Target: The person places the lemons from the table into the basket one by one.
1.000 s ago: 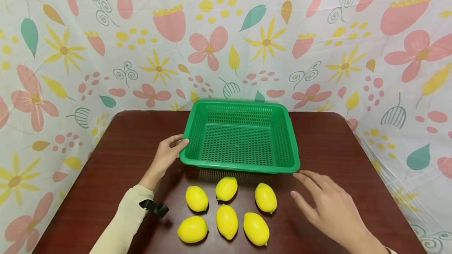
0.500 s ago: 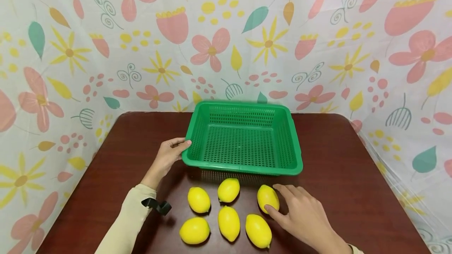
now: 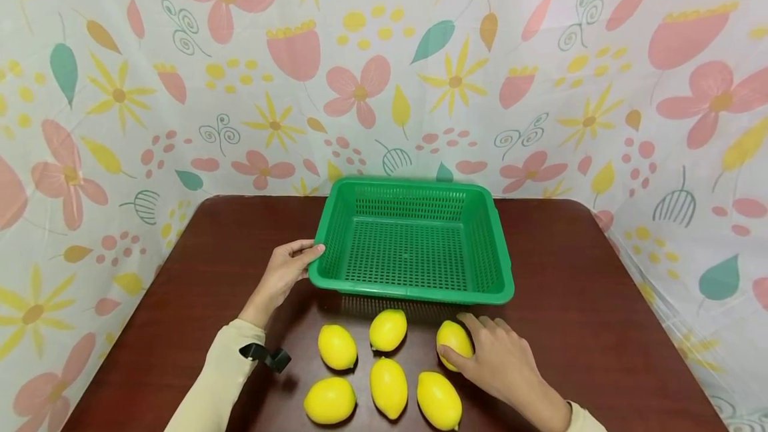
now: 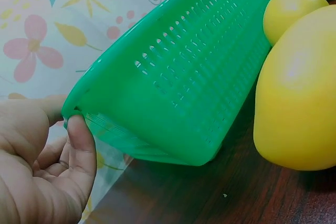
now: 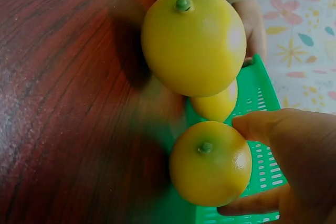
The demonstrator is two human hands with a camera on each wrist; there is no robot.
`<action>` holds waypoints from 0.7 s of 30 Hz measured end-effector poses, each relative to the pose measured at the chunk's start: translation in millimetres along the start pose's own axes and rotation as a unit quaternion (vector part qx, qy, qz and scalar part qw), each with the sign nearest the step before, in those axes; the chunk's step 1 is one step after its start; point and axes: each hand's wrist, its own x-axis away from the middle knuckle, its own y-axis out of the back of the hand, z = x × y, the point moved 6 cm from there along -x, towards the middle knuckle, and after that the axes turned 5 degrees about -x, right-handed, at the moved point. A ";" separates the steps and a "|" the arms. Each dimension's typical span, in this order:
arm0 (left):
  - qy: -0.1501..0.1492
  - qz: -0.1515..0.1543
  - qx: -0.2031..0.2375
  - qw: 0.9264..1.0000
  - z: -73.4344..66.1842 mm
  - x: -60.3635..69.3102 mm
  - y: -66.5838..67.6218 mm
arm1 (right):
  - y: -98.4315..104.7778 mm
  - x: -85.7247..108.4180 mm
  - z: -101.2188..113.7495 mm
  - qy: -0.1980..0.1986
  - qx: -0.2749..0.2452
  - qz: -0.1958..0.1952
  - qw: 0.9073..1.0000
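Note:
Near the back of the table stands a green plastic basket (image 3: 408, 253) with slotted walls and nothing inside. My left hand (image 3: 282, 277) pinches its left rim between thumb and fingers; in the left wrist view the thumb (image 4: 82, 135) presses on the rim. Several yellow lemons lie in two rows in front of the basket. At the right end of the back row, my right hand (image 3: 504, 360) grips a lemon (image 3: 453, 339), thumb on one side and fingers on the other. The right wrist view shows this lemon (image 5: 210, 163) between thumb and finger.
The other lemons are a back-left lemon (image 3: 337, 347), a back-middle lemon (image 3: 388, 330), and a front row with left (image 3: 330, 401), middle (image 3: 389, 388) and right (image 3: 439, 400) lemons. A floral curtain (image 3: 384, 72) hangs behind the dark wooden table (image 3: 576, 285).
My right hand has moved left from beside the basket's front right corner to the back-right lemon and closed round it. My left hand keeps its hold on the basket rim.

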 end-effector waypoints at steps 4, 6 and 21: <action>-0.004 -0.001 0.002 1.000 -0.2 0.0 -0.8 | -5.4 -1.2 -1.8 -0.027 -0.030 0.036 0.998; -0.009 0.001 -0.001 1.000 -0.9 0.1 -1.3 | -6.9 -1.5 -2.5 -0.040 -0.047 0.049 0.997; -0.025 -0.005 0.002 1.000 -2.0 0.4 -0.3 | 33.0 6.8 -4.3 -0.053 -0.134 0.088 0.986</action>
